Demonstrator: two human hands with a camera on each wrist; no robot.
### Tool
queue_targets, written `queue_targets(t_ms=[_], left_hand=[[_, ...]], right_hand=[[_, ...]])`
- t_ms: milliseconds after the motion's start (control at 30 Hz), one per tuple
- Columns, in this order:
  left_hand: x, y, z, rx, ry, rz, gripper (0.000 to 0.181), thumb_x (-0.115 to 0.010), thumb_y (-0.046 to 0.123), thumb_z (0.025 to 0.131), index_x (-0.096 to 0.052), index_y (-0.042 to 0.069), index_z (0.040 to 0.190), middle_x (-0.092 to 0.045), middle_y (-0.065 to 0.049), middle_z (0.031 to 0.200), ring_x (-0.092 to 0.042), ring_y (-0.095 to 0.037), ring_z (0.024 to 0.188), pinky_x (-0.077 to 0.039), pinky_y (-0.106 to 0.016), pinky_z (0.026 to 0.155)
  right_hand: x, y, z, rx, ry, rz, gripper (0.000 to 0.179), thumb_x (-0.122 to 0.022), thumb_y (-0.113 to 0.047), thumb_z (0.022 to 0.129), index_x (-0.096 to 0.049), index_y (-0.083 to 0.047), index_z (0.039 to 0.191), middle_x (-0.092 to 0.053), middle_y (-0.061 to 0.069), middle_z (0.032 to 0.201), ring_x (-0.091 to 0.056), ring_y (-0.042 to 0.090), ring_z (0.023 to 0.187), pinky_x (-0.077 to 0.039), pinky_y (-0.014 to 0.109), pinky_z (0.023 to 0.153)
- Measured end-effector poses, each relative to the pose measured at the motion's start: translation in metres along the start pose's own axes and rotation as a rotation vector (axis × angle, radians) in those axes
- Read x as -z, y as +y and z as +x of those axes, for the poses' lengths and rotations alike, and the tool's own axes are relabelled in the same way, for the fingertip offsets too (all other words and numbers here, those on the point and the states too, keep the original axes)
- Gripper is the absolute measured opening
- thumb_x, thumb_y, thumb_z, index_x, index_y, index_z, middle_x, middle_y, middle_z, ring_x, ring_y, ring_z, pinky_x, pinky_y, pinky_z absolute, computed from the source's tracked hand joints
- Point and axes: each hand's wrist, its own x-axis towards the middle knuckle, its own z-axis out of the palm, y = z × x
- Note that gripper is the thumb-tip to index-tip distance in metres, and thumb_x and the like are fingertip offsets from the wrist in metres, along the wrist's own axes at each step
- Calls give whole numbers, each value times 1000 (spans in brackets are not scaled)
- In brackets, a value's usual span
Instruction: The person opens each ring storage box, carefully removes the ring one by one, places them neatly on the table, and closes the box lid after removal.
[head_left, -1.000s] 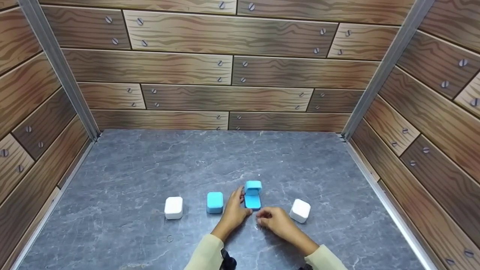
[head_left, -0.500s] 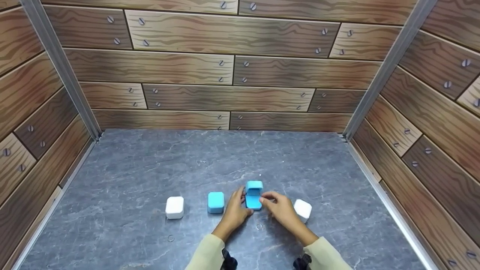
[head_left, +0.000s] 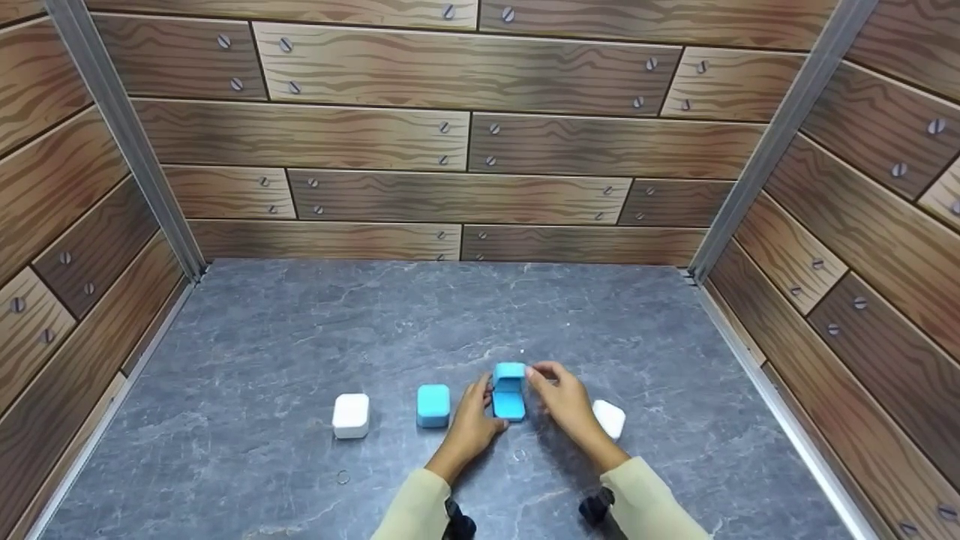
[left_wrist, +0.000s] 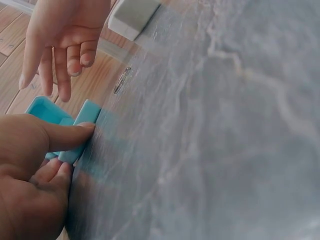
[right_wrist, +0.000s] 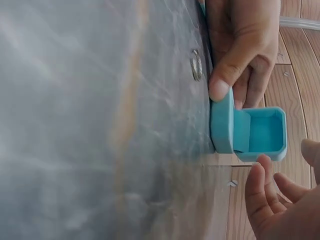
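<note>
An opened blue ring box (head_left: 509, 406) stands on the grey table with its lid (right_wrist: 266, 131) raised. My left hand (head_left: 471, 422) grips the box's base from the left, thumb at the front and fingers on the side and underside edge, as the left wrist view shows. My right hand (head_left: 562, 397) is at the right of the raised lid, fingertips close to its edge, fingers loosely bent and holding nothing. In front of the box lies a thin ring (head_left: 520, 455), seen larger in the right wrist view. No ring shows in the visible part of the box's interior.
To the left stand a closed blue ring box (head_left: 433, 406) and a closed white box (head_left: 351, 416). Another white box (head_left: 609, 419) is partly behind my right wrist. A second ring (head_left: 343, 477) lies at the front left. Wood-patterned walls (head_left: 465, 135) enclose the grey tabletop (head_left: 315, 322).
My right hand has moved from above the front ring, along the box's right side, up to the lid, uncovering that ring. My left hand keeps its grip on the ring box.
</note>
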Motion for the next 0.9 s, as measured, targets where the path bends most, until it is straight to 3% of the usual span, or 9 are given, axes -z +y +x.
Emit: queue_targets(t_ms=[167,367,533,900], left_hand=[[0,0,0,-10,9,12,83,-76,-10,79,-36,-4,152,-51,-23,137,-54,-40,130,-46,-45,110],[0,-1,-1,-27,6,11,84,-76,-10,78,-36,-5,152,-51,-24,136,-54,-41,130,-47,-45,110],[0,-2,0,-36,9,13,83,-75,-11,78,-37,-4,151,-52,-24,135,-55,-41,129,-47,-45,109],[1,-1,0,-32,-6,13,84,-75,-11,78,-35,-4,152,-51,-24,136,-54,-40,129,-47,-43,109]], right_hand=[[-1,-2,10,-33,-42,10,50,-63,-41,98,-63,-3,131,-68,16,114,-63,28,67,-55,35,55],[-6,-2,18,-110,-92,58,54,-61,-45,98,-63,-4,133,-69,15,95,-60,23,59,-51,32,49],[-12,2,21,-142,-98,100,61,-62,-51,96,-64,-1,130,-69,12,90,-60,18,55,-46,27,46],[-16,3,20,-132,-106,132,54,-63,-46,97,-70,2,121,-67,11,77,-55,16,52,-43,26,45]])
